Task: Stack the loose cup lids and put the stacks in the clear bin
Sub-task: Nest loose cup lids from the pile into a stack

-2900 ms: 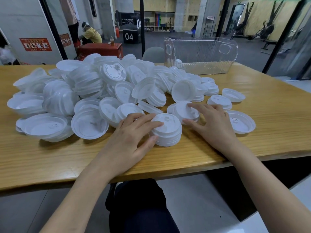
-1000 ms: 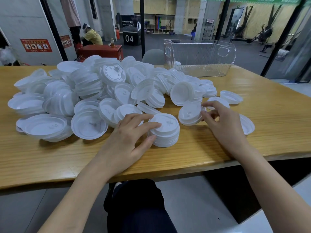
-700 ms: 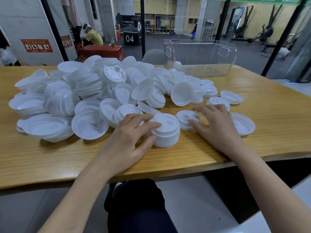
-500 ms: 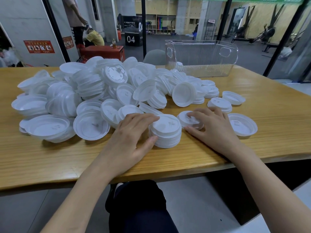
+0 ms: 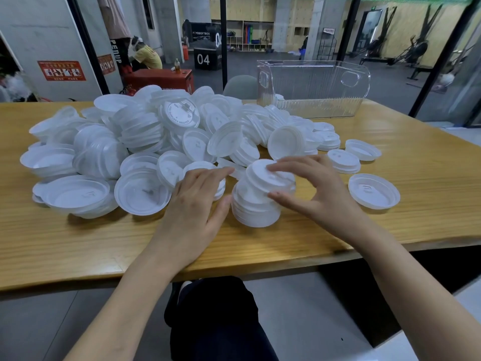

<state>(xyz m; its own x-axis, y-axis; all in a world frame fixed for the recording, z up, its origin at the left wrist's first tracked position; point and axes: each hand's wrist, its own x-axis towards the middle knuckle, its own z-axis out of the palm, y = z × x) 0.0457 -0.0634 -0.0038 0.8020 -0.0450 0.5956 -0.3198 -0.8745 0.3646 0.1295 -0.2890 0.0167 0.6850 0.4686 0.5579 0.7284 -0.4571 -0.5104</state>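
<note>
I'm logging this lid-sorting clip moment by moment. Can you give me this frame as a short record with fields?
bracing: left hand, fingers relaxed, thumb against the stack
placing: right hand pinches the top lids, tilted on the stack
bin: clear bin at the far side of the table, mostly empty
remaining: loose pile left of and behind the hands; upturned lid to the right
</note>
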